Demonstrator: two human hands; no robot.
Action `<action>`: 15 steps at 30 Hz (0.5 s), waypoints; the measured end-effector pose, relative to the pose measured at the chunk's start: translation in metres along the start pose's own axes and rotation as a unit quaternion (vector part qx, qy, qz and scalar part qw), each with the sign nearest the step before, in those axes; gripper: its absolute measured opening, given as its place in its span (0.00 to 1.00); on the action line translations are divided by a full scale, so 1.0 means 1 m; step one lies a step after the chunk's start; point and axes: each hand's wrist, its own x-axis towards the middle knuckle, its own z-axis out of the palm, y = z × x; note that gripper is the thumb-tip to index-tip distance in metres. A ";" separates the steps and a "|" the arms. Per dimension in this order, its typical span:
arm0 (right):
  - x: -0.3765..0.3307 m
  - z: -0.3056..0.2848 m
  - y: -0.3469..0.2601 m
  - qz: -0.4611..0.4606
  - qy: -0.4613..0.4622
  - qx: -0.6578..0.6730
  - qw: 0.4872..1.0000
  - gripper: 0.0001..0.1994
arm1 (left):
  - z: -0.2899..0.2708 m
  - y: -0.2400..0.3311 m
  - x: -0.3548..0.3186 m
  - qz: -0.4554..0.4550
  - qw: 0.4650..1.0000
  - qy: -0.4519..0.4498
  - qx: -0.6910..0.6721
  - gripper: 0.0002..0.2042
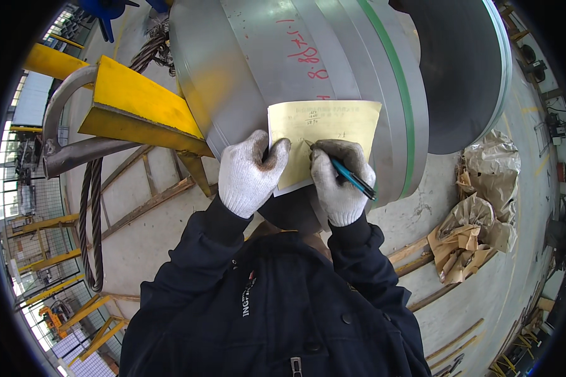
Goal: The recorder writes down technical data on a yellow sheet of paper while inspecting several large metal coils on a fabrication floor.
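A pad of yellowish paper (352,119) with some handwriting lies in front of me against a big grey metal coil (264,69). My left hand (250,173), in a white work glove smudged dark at the thumb, grips the pad by its left edge. In my right hand (343,179), also gloved, is a teal and black pen (352,178). The pen's tip meets the sheet near its middle. Red marker writing and a green strap (399,81) show on the coil.
At the left, a yellow steel beam (144,94) with a curved metal pipe touches the coil, and wire rope (91,220) hangs below. A second dark coil (465,69) stands to the right. Crumpled brown wrapping paper (478,220) and wooden strips lie on the floor.
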 end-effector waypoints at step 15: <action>0.001 -0.007 0.009 0.014 -0.001 0.036 0.999 0.07 | -0.001 0.002 0.000 -0.008 1.000 -0.006 0.000 0.18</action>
